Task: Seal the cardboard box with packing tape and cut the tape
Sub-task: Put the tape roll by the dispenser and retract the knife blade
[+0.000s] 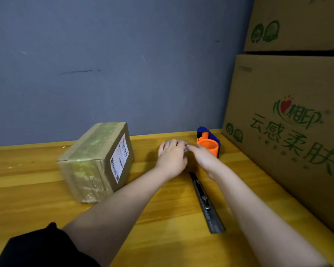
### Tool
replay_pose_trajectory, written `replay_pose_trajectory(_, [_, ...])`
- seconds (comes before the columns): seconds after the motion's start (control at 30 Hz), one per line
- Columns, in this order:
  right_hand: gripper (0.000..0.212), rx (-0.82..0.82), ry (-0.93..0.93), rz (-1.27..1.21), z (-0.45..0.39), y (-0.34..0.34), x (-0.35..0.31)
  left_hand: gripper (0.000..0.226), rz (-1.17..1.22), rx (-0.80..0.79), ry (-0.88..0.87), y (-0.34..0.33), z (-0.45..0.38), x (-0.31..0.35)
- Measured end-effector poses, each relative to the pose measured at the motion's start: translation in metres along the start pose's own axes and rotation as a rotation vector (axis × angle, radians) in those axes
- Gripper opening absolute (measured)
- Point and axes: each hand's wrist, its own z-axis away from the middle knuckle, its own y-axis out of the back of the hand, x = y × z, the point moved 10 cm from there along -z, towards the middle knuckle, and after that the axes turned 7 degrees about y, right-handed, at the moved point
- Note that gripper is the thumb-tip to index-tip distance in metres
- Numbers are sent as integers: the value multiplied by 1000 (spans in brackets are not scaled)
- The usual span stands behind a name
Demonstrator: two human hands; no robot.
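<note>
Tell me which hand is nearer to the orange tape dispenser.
Right. The right hand lies just in front of the orange tape dispenser, almost touching it. The left hand is farther to its left.

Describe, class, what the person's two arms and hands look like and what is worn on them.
Both forearms are bare from elbow to fingers. The left hand and right hand wear no gloves, and no rings, watch or bands can be seen. A black sleeve covers the left upper arm down to about the elbow. No sleeve shows on the right arm.
</note>
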Motion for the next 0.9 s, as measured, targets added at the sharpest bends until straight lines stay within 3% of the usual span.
replay_pose_trajectory(0.13, [46,57,118,205,25,20,-16,41,44,-37,4,10,32,7])
replay_pose_trajectory(0.27, [28,160,115,744,59,38,-20,28,204,-93,62,7,63,6])
replay_pose_trajectory(0.37, [49,90,25,1044,80,35,-12,28,205,-165,92,-5,80,4])
replay_pose_trajectory(0.47, [63,-20,-65,1158,93,24,-1,30,181,-207,105,-12,91,0])
replay_pose_trajectory(0.77, [59,-44,-147,1070,105,7,3,38,203,-265,171,-10,110,-23])
replay_pose_trajectory(0.9, [39,-20,-88,757,98,-5,-3,44,314,-263,188,-4,114,-34])
